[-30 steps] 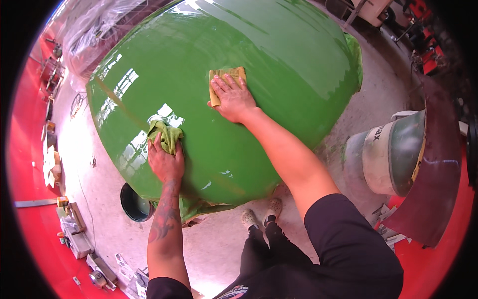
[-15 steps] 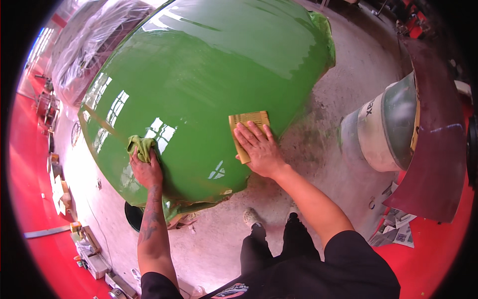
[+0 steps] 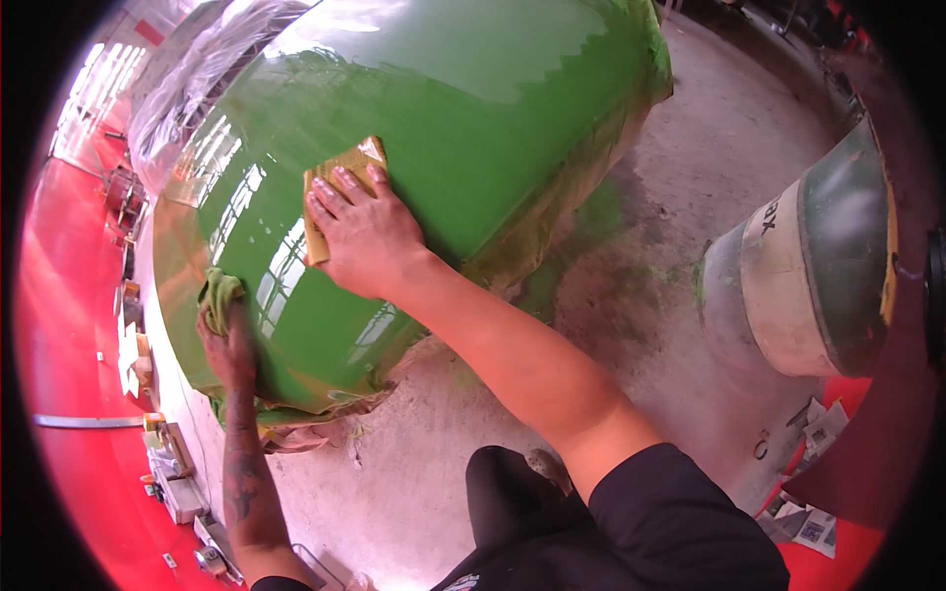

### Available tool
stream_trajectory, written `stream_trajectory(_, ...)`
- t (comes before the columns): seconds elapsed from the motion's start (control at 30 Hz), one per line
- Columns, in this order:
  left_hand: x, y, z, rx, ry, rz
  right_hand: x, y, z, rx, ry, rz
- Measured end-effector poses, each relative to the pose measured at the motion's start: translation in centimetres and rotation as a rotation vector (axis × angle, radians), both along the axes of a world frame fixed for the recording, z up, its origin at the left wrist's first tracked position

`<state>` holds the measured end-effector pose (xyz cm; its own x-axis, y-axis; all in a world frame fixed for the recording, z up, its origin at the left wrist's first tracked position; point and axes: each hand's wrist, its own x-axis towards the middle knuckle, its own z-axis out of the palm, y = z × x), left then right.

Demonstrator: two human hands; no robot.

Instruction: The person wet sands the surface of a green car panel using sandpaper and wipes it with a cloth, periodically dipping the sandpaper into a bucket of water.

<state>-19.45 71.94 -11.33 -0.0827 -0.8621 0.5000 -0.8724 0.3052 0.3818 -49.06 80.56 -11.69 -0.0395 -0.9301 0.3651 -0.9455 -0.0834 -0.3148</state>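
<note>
A glossy, curved green panel [image 3: 493, 167] carries a yellow sheet [image 3: 367, 152], laid against its surface, and a bunched green cloth [image 3: 222, 288] nearer its left edge, the two items well apart. The pale, stained floor [image 3: 709, 118] shows a green deposit [image 3: 603, 209] just beside the panel. A round, white-and-dark-green container [image 3: 774, 281] rests on the floor at right, well apart from the panel.

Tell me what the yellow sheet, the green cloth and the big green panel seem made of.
Yellow sheet: probably abrasive paper, mostly matte; it's thin and straight-edged.
Green cloth: soft fabric, perhaps microfibre, bunched in folds.
Green panel: glossy, apparently painted, given its sharp bright reflections; metal or plastic underneath, I can't tell.
</note>
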Motion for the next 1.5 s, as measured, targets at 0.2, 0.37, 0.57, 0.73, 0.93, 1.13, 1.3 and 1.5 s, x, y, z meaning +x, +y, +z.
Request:
stream_trajectory(0.2,-0.3,-1.1,1.6,0.030,-0.005,-0.124,-1.2,0.4,1.2,-0.002,0.020,0.030)
stream_trajectory(0.37,-0.3,-1.5,2.4,0.026,0.023,-0.154,-1.3,0.7,2.6,0.094,0.062,0.052)
stream_trajectory(0.57,0.7,-3.3,2.5,0.033,0.084,-0.295,-1.3,0.6,3.2,0.082,0.050,0.093)
stream_trajectory(0.73,0.2,-2.3,2.3,0.034,0.096,-0.203,-1.2,0.3,3.1,0.112,0.050,0.103)
stream_trajectory(0.93,-0.8,-0.7,2.0,-0.095,-0.003,-0.178,-1.5,1.0,3.2,0.130,0.035,0.109)
stream_trajectory(1.13,-1.8,0.6,2.2,-0.159,-0.041,-0.252,-0.9,-0.1,2.5,0.096,0.010,0.073)
stream_trajectory(1.3,-2.0,0.5,1.8,-0.143,0.013,-0.252,-1.3,0.5,2.5,0.083,0.002,0.073)
stream_trajectory(1.5,-2.4,0.6,1.6,-0.105,0.001,-0.175,-1.5,0.9,2.6,0.126,0.026,0.077)
